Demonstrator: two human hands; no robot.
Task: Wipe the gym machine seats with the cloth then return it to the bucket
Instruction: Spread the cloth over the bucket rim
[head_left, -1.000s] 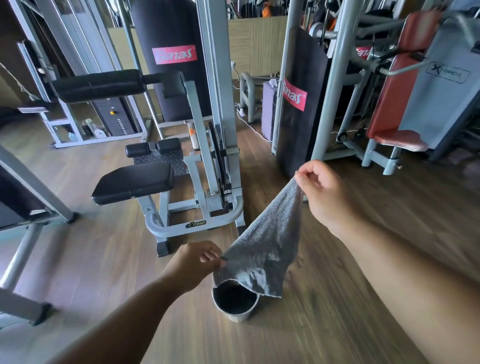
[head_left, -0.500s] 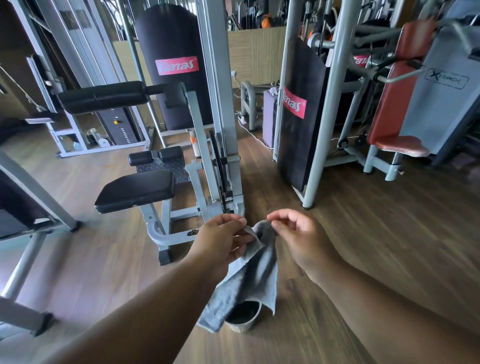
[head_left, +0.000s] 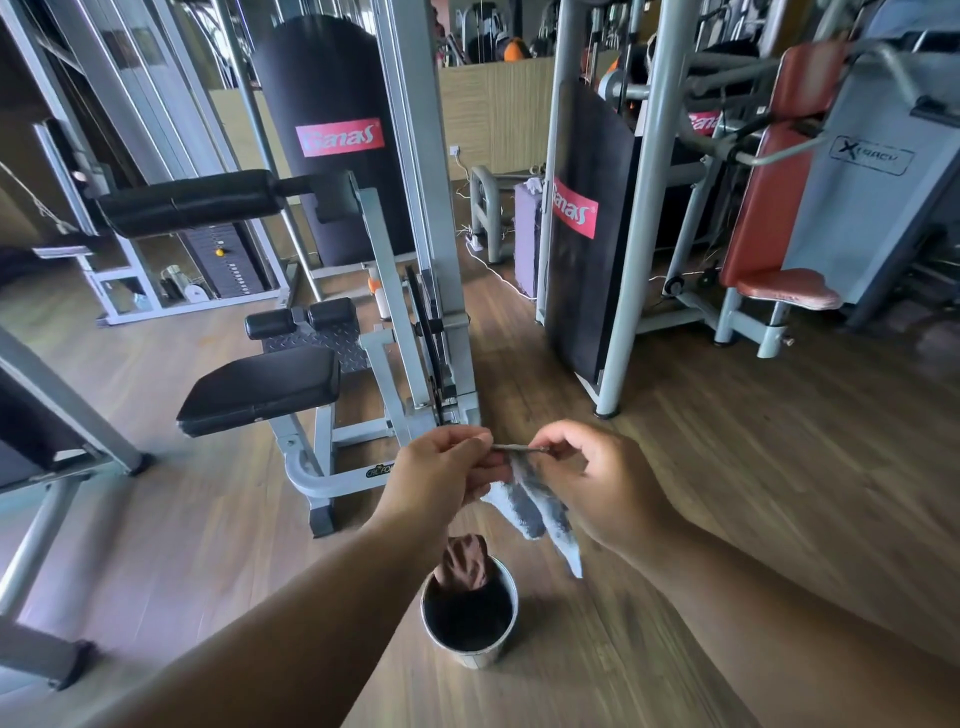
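- Head view: a grey cloth (head_left: 535, 501) hangs folded between two bare hands, held in the air above a small round bucket (head_left: 470, 652) that stands on the wood-plank floor (head_left: 753, 467).
- Left hand (head_left: 441, 478) pinches the cloth's top edge between thumb and curled fingers; right hand (head_left: 597, 478) pinches the same edge just beside it, so that a short strip of fabric is stretched taut between them.
- Below the grip the cloth drapes in loose folds, its lowest corner dangling near the bucket's rim without touching it.
- Inside, the bucket looks dark; whether it holds water cannot be told.
- Just beyond the hands stands a grey-framed gym machine with a black padded seat (head_left: 260, 387), two small black roller pads (head_left: 301, 318) behind it and a long black roller pad (head_left: 192, 200) higher up.
- A black shroud bearing a red "Ganas" label (head_left: 340, 137) rises behind that machine; a second such panel (head_left: 584, 228) stands to the right.
- At far right, well apart from the hands, a machine with a worn red seat (head_left: 787, 288) and a red backrest (head_left: 769, 171) stands against a grey panel.
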